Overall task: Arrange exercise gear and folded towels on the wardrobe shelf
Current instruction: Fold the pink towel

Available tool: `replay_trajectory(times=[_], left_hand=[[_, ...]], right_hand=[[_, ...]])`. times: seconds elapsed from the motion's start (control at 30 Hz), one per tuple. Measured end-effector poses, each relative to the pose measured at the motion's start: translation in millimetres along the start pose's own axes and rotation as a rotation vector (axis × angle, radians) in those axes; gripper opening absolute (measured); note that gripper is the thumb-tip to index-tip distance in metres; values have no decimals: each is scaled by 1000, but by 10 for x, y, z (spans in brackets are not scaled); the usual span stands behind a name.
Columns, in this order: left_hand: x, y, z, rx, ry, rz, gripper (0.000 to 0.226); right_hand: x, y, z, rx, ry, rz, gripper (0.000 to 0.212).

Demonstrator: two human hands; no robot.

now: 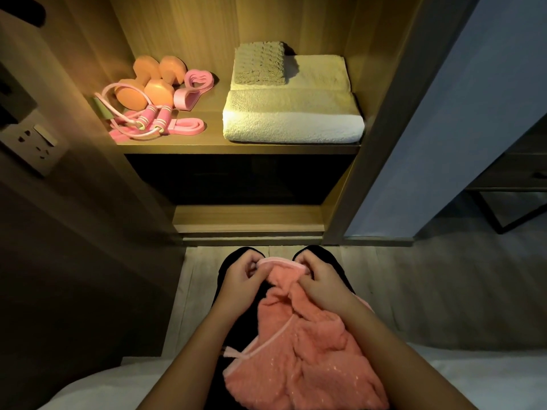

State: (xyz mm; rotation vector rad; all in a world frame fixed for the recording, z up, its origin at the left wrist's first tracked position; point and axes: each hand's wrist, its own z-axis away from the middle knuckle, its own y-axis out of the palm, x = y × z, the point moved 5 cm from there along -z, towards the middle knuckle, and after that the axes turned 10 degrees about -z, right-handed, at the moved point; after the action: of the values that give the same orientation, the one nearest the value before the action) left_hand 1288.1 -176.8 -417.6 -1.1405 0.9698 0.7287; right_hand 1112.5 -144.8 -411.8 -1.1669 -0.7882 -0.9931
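Observation:
A crumpled pink towel [299, 350] lies across my lap. My left hand [241, 278] and my right hand [321, 284] each pinch its top hem, a short stretch of edge taut between them. On the lit wardrobe shelf [236, 147], two orange dumbbells [148, 84] sit at the left with a pink skipping rope [148, 116], a pink resistance band [186, 127] and a pink heart-shaped band [196, 84]. At the right a folded white towel [293, 119] lies in front of a cream towel [319, 72] with a small grey-green towel [260, 63] on top.
A dark compartment [236, 179] opens below the shelf. The wardrobe's right post [381, 143] and a grey-blue panel [458, 128] stand at the right. A wall socket [35, 143] is at the left. White bedding [488, 380] lies under me.

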Motion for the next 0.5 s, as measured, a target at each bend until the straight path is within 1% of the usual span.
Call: replay_trajectory(times=[0.07,0.13,0.23,0.3,0.37,0.47,0.5], left_hand=[[-87,9,1,-9,35,9,11],[-236,8,6,-29,79,-2,9],[-481,-64,-32,-56,136,-27,16],[-612,-137,-91,-51,141,-21,13],[-778,-192,-151,-27,186,-27,16],[-1152,-308,-257,-81,284,-91,17],[-1304,-350,-293,-101,317,-118,17]], right_hand=[[90,24,14,99,-42,-55,15],[216,1,34,135,-87,-142,15],[425,-146,25,29,-171,-242,9],[585,-307,-5,-80,-235,-289,13],[789,-466,-33,-107,-286,-276,12],[1138,-564,-82,23,-290,-189,10],[1267,-598,-102,31,-300,-148,12]])
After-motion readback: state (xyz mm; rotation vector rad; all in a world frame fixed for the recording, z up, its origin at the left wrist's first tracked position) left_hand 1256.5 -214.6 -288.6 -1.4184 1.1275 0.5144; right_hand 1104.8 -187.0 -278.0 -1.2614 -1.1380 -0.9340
